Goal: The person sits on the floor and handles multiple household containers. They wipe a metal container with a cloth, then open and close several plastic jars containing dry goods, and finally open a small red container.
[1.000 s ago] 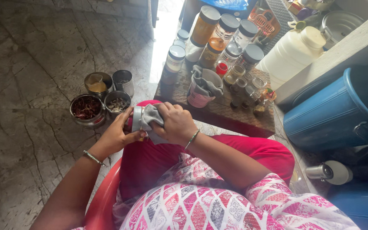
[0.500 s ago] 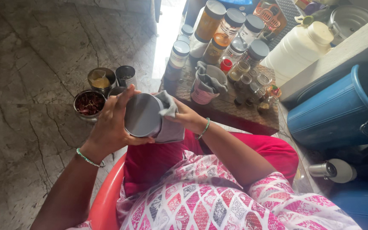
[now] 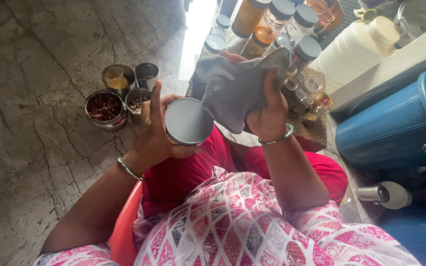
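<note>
Marble floor, spice tins (image 3: 119,93) at left. Left hand (image 3: 156,133) gripping round steel container (image 3: 188,121); right hand (image 3: 267,111) clutching grey cloth (image 3: 237,86), lifted clear. Wiping step; next, cloth back on container.

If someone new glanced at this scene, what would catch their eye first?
At centre, the left hand holds a round steel container, while the right hand lifts a grey cloth just beside it. On the marble floor to the left sit open steel cups of spices, and lidded jars crowd the top.

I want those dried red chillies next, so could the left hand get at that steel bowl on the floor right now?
Probably not yet: the left hand is wrapped around a round steel container. The chilli bowl itself lies open, unobstructed.
</note>
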